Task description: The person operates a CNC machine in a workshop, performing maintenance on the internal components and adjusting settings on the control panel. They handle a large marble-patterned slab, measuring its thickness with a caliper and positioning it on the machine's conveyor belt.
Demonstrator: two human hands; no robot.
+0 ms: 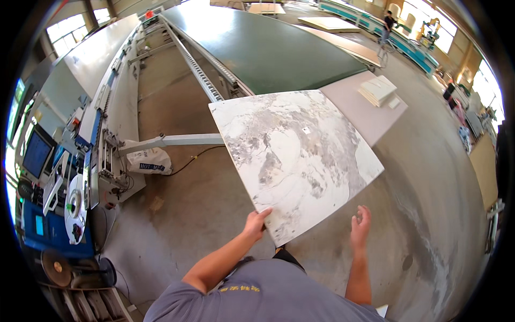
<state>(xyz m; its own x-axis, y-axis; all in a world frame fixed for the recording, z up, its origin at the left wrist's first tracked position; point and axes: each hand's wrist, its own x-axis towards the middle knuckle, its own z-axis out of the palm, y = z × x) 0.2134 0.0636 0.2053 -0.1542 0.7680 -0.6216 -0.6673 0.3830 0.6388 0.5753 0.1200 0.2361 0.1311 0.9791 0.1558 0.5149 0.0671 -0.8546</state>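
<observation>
A large flat panel with a grey-and-white marble pattern [300, 155] lies in front of me, its near corner pointing at my body. My left hand [256, 224] grips its left edge close to that corner, thumb on top and the other fingers hidden beneath. Off the panel's right side, my right hand [361, 222] is raised in the air, fingers apart and nothing in it. The panel's far edge meets a green conveyor belt [257, 53] and a plain pinkish-beige board [359, 107].
Several small cream pieces [377, 90] are stacked on the beige board. A long machine [102, 139] with a metal arm [182, 139] runs along the left, a white sack [150, 160] under it. Spools [56, 266] and a monitor [37, 152] stand at far left. A person [387, 26] is far off right.
</observation>
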